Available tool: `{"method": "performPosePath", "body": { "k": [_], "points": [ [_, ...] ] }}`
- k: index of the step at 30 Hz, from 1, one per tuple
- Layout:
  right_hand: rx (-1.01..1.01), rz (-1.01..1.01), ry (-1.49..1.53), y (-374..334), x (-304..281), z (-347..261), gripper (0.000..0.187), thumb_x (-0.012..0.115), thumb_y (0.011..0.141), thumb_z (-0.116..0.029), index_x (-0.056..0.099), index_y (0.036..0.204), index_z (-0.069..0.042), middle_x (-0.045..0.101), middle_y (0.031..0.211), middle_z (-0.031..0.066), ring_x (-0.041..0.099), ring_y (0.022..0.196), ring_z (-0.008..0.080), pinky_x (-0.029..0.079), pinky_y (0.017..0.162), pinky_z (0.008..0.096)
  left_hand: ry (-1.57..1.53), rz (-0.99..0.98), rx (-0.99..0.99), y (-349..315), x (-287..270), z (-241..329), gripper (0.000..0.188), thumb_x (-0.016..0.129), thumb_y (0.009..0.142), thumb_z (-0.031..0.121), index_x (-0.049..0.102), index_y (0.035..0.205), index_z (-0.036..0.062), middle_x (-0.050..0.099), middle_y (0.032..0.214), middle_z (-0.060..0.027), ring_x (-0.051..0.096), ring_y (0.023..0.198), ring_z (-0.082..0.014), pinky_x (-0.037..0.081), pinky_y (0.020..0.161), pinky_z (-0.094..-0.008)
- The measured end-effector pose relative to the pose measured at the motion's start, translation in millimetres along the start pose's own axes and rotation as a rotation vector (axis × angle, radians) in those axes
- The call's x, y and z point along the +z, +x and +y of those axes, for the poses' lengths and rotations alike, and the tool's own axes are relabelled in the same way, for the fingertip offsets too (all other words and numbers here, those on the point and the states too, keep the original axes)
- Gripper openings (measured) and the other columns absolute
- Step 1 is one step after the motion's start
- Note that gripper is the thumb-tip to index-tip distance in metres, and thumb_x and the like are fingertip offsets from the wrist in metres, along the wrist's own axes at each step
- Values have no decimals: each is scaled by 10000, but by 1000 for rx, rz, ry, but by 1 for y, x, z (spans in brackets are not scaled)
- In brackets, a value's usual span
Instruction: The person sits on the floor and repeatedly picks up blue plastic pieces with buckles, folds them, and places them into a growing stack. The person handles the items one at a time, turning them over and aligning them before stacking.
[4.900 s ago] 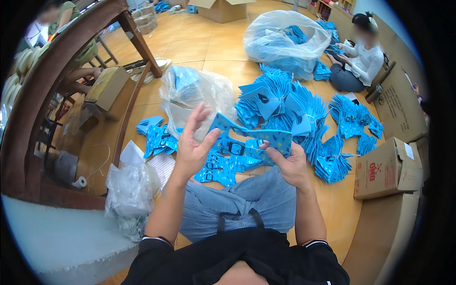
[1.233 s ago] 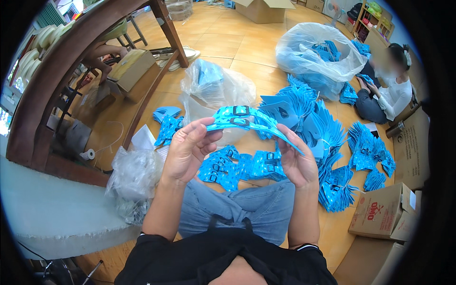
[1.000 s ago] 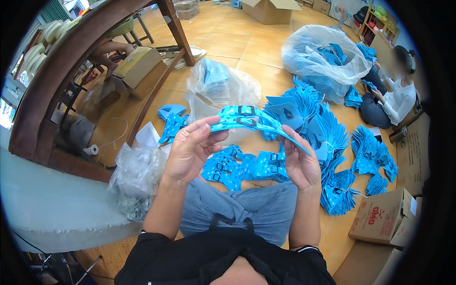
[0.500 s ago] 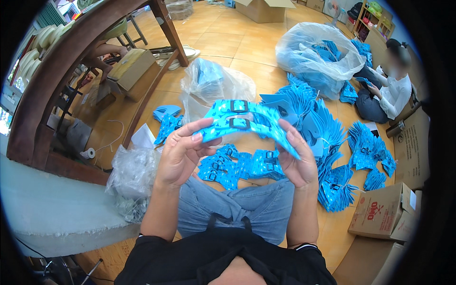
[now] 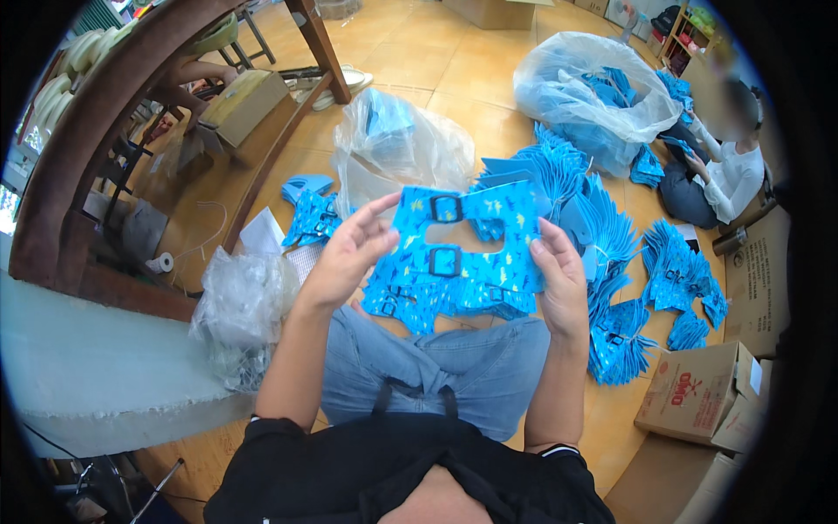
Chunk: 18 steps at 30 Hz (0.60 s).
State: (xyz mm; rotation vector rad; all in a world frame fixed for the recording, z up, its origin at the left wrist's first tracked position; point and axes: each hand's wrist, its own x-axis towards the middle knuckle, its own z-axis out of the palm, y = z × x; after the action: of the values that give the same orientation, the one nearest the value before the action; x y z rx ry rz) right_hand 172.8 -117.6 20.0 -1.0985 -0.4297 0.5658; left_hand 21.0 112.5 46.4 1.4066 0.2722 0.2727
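Between my hands is a flat blue strap piece (image 5: 484, 261) with a small yellow and dark print, two black buckles and an oblong cut-out. My left hand (image 5: 353, 253) has its thumb and fingers at the piece's left edge. On the opposite edge, my right hand (image 5: 563, 271) pinches it between thumb and fingers. The printed side faces up, held above my lap. Just below and partly covered by it lie similar buckled pieces (image 5: 410, 306) in stacks on the floor. Fanned plain blue pieces (image 5: 602, 231) lie beyond my right hand.
Clear plastic bags of blue pieces (image 5: 397, 162) (image 5: 572, 105) stand farther off. More buckled bundles (image 5: 672, 266) and a cardboard box (image 5: 690, 393) lie to the right. Crumpled plastic (image 5: 244, 293) and a wooden table frame (image 5: 83, 166) are at left. A co-worker (image 5: 729, 179) sits at far right.
The strap piece was bowed and tilted; now it is flattened, turned face-up and slightly lower. My left fingers have shifted along its left edge, and my right hand has moved slightly.
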Motion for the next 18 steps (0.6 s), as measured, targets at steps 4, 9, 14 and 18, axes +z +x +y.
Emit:
{"method": "performPosePath", "body": {
  "k": [4, 9, 14, 18],
  "points": [
    [52, -69, -214, -7, -9, 20, 238, 516, 988, -196, 552, 1122, -3, 616, 987, 20, 540, 872, 42, 452, 764, 209, -30, 34, -8, 17, 8, -36, 281, 528, 985, 233, 577, 1151, 12, 591, 897, 38, 503, 752, -15, 426, 673, -188],
    [-43, 198, -193, -7, -10, 64, 338, 513, 994, -322, 485, 751, -89, 440, 681, -82, 347, 620, -3, 307, 520, 197, 191, 79, 110, 16, 28, -70, 290, 479, 1009, 278, 603, 961, 21, 591, 802, 45, 502, 730, -1, 426, 653, -168],
    [-119, 295, -172, -9, -15, 96, 396, 518, 993, -319, 415, 672, -110, 365, 628, -93, 291, 588, 1, 248, 482, 213, -287, 140, 66, 11, 42, -82, 313, 482, 1005, 305, 603, 952, 21, 632, 843, 8, 549, 738, -16, 462, 677, -178],
    [-46, 283, -114, -17, -31, 116, 378, 525, 990, -309, 447, 687, -98, 383, 626, -93, 299, 589, 5, 256, 484, 218, -227, 154, 32, 10, 36, -114, 302, 483, 1006, 291, 611, 975, 20, 622, 842, 15, 539, 728, -14, 443, 662, -169]
  ]
}}
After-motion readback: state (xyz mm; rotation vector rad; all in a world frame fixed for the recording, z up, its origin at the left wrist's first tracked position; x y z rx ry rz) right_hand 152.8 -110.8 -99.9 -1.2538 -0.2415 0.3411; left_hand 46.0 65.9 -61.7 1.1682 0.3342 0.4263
